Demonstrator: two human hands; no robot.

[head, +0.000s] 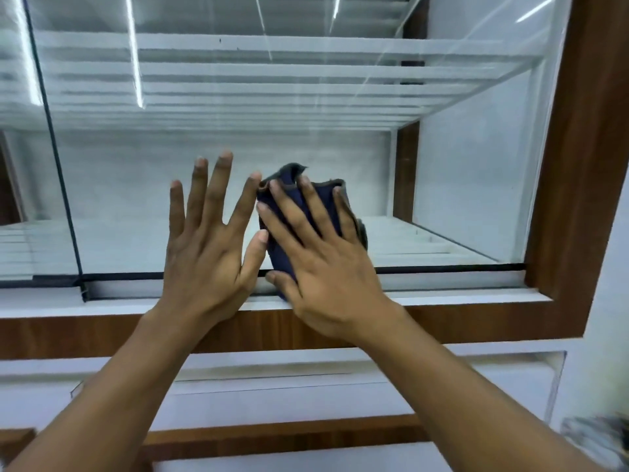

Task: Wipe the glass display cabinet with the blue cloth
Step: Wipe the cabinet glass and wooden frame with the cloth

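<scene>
Head view: we're pressing the blue cloth point(323, 202) against the glass display cabinet point(442, 199) pane, low down, with right hand point(323, 267) fingers straight, while left hand point(207, 253) is resting flat and spread just beside it.

Head view, close to cabinet point(459, 172)

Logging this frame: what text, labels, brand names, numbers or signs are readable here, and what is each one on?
No readable text in this frame.
blue cloth: no tag or print visible.
glass pane, white shelves, wooden frame: no lettering, stickers or numbers.
grey patch in the bottom-right corner: too blurred to tell whether it bears any text.
</scene>
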